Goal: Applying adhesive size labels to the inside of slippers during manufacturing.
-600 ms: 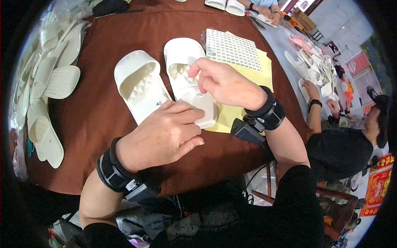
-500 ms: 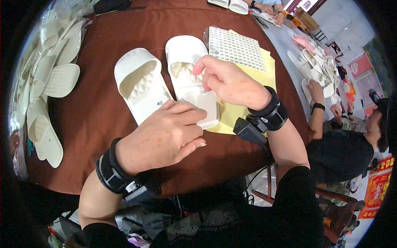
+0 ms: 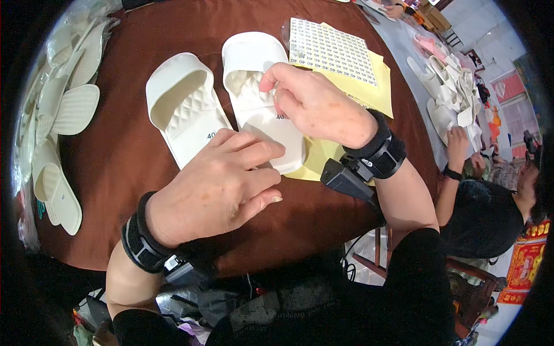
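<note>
Two white slide slippers lie side by side on the brown tablecloth, toes pointing away from me. The left slipper point(image 3: 180, 86) and the right slipper point(image 3: 254, 52) each carry a small dark printed mark on the insole. Over the right slipper's footbed hovers my right hand point(image 3: 329, 109), its index finger and thumb curled with a gap between them and nothing visible there. My left hand point(image 3: 222, 184) is at the heel ends of both slippers, fingers spread, hiding part of the heels; whether it touches them I cannot tell. Beside the right slipper lies a sheet of small printed labels point(image 3: 332, 52).
Yellow backing paper point(image 3: 378, 86) lies under the label sheet. Several white slippers point(image 3: 78, 109), some in clear plastic, line the left table edge. To the right, a person point(image 3: 482, 216) sits by a table with a pile of white slippers point(image 3: 456, 86).
The slippers and label sheet appear higher in the picture, seemingly from a shift of view. More of the right slipper's printed mark shows below my right thumb. Both hands stay near the slippers.
</note>
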Action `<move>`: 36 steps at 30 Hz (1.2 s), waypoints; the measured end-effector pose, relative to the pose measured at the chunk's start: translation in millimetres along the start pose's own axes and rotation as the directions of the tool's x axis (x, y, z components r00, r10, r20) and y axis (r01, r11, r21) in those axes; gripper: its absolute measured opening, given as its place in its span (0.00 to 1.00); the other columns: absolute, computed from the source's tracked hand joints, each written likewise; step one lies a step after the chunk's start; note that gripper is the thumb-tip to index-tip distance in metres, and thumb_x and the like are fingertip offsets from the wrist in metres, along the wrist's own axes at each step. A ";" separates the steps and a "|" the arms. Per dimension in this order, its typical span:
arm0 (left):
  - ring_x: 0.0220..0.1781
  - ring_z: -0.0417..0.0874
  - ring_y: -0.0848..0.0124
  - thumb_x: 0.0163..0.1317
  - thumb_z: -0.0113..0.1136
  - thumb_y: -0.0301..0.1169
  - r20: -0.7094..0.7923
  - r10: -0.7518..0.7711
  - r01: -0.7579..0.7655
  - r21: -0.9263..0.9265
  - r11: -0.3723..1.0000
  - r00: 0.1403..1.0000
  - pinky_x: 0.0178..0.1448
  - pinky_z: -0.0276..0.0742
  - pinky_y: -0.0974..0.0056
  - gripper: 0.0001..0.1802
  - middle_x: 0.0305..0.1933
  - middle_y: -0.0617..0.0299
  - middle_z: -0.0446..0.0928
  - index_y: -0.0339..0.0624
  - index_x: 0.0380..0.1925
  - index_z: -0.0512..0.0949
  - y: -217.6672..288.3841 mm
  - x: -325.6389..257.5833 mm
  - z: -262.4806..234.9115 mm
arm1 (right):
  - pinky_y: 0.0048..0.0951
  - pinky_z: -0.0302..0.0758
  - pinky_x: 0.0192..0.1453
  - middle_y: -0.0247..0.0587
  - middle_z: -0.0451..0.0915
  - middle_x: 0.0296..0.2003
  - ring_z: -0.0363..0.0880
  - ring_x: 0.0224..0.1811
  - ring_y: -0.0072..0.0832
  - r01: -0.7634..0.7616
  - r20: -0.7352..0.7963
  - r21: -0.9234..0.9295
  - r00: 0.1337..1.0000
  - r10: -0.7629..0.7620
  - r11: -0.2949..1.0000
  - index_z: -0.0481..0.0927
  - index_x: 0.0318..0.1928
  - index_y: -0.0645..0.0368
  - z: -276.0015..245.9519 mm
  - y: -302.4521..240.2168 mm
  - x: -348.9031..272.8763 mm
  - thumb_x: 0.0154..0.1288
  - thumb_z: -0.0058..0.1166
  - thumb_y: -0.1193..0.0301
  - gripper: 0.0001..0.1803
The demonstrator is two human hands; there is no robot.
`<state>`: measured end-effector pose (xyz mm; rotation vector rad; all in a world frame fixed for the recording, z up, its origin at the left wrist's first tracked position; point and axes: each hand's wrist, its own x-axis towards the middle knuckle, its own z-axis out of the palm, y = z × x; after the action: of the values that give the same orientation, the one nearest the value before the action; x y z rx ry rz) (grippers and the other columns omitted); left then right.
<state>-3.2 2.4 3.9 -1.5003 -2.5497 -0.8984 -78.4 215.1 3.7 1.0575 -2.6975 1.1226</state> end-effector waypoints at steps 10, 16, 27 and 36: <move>0.52 0.75 0.61 0.56 0.68 0.31 -0.028 0.030 -0.029 0.016 0.999 0.999 0.54 0.70 0.58 0.08 0.49 0.59 0.77 0.41 0.33 0.81 -1.1 -0.6 2.2 | 0.31 0.76 0.40 0.42 0.79 0.27 0.80 0.31 0.30 -0.045 -0.002 0.021 0.999 0.045 0.999 0.76 0.49 0.61 3.0 4.3 -0.8 0.70 0.40 0.76 0.12; 0.53 0.75 0.61 0.56 0.68 0.31 -0.033 0.037 -0.037 0.018 0.999 0.999 0.54 0.70 0.58 0.08 0.50 0.59 0.77 0.41 0.33 0.81 -1.9 -0.4 2.2 | 0.26 0.75 0.40 0.37 0.79 0.29 0.79 0.33 0.23 -0.093 0.003 0.071 0.996 0.093 0.993 0.77 0.48 0.61 -1.1 2.7 -1.5 0.70 0.42 0.77 0.11; 0.54 0.76 0.56 0.56 0.69 0.32 0.006 0.008 -0.008 -0.012 1.000 1.000 0.57 0.71 0.54 0.10 0.55 0.60 0.78 0.43 0.35 0.80 -3.8 -1.5 -0.5 | 0.23 0.75 0.43 0.35 0.81 0.32 0.79 0.36 0.21 -0.111 0.005 0.172 0.994 0.112 0.979 0.77 0.46 0.62 -6.1 6.0 -3.3 0.70 0.43 0.78 0.09; 0.53 0.78 0.56 0.56 0.69 0.31 -0.037 0.024 -0.025 -0.039 0.999 0.999 0.56 0.72 0.55 0.08 0.54 0.58 0.79 0.42 0.34 0.81 -6.1 -1.0 -1.5 | 0.23 0.75 0.43 0.35 0.82 0.31 0.79 0.36 0.20 -0.139 0.032 0.100 0.990 0.136 0.985 0.77 0.43 0.62 -13.6 1.2 -5.1 0.70 0.45 0.78 0.07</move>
<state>-8.0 -1.3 2.0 -1.5074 -2.4965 -0.9701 -78.2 227.3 11.6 0.9146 -2.7974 1.2902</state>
